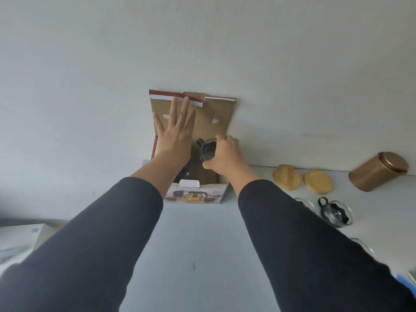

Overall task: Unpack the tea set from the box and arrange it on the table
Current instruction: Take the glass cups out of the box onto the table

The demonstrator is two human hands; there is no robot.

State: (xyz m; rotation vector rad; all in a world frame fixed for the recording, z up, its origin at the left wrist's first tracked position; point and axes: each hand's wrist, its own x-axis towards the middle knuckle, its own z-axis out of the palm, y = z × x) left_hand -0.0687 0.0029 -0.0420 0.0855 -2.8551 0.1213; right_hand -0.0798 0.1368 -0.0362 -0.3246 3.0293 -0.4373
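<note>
The tea set box (pixel 193 195) stands open against the wall, its cardboard lid (pixel 213 113) raised. My left hand (pixel 175 131) lies flat on the lid with fingers spread. My right hand (pixel 222 156) grips a glass cup with a black handle (pixel 207 149) just above the box opening. On the table to the right stand another glass cup with a black holder (pixel 335 212) and two round wooden coasters (pixel 287 180) (pixel 318 181). Dark items remain inside the box, partly hidden by my hands.
A gold metal tin (pixel 378 172) stands at the far right by the wall. More glassware (pixel 362 245) shows beside my right sleeve. A white box (pixel 20 237) sits at the lower left. The grey table (pixel 198 244) stretches between my arms.
</note>
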